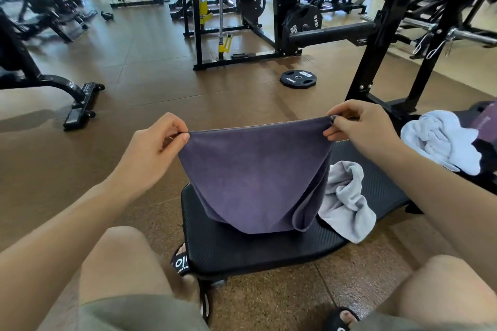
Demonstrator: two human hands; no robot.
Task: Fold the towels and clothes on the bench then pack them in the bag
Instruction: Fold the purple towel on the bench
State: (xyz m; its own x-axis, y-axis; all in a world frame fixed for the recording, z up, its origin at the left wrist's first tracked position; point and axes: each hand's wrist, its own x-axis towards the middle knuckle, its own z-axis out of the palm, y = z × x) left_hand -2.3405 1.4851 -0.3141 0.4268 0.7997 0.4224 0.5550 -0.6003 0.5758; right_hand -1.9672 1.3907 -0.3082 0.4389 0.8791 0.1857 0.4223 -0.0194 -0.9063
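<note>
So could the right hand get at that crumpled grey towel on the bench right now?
Probably not right away: the right hand is pinching a corner of the purple towel. The grey towel lies uncovered just below it on the bench, so once freed, likely yes.

towel hanging over bench, 2 crumpled towels to its right

Single head-worn view, forward and down, close over the bench.

We see a dusky purple soft cloth towel mid-frame, pale grey crumpled towel lower right, black ribbed padded bench, brown speckled floor.
</note>
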